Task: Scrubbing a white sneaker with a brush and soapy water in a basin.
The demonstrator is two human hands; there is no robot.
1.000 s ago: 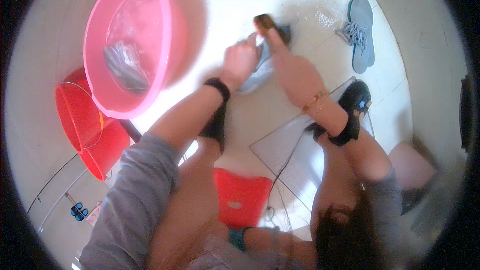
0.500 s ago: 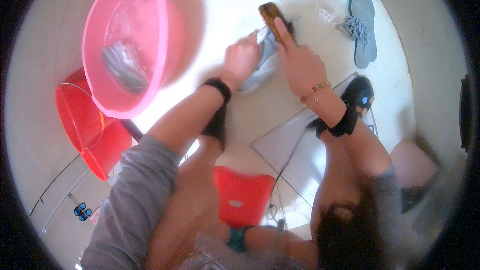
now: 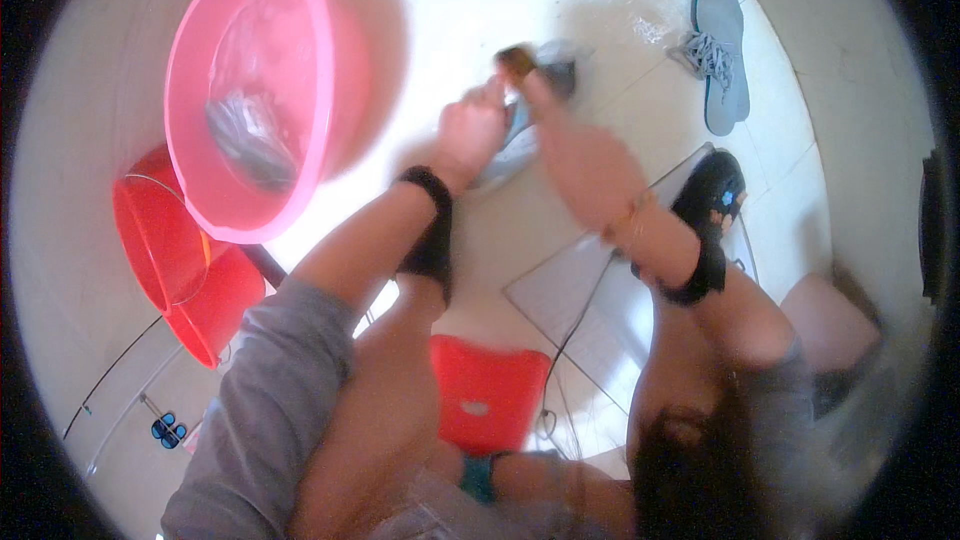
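So the grey shoe [image 3: 515,152] is on the tiled floor [image 3: 455,5], out front between the two feet, pretty blurry and half covered by the hands. Left hand [image 3: 473,135] has its fingers curled in, pinching the upper near the opening. Right hand [image 3: 590,170] is wrapped round what looks like a brown brush [image 3: 516,62], pointer finger laid along its back, right over the shoe. Can't tell exactly where the other right fingers sit, the hand hides them.

Lots of stuff around: big pink basin [image 3: 323,70] on the left with a grey bundle [image 3: 248,145] sitting in it, red bucket [image 3: 137,235] right beside that. Over on the right there's a pair of grey insoles [image 3: 730,25] with laces [image 3: 708,58] on top, near a black slipper [image 3: 708,190]. A dark cable [image 3: 577,325] runs across the floor just beside the red stool [image 3: 488,380].
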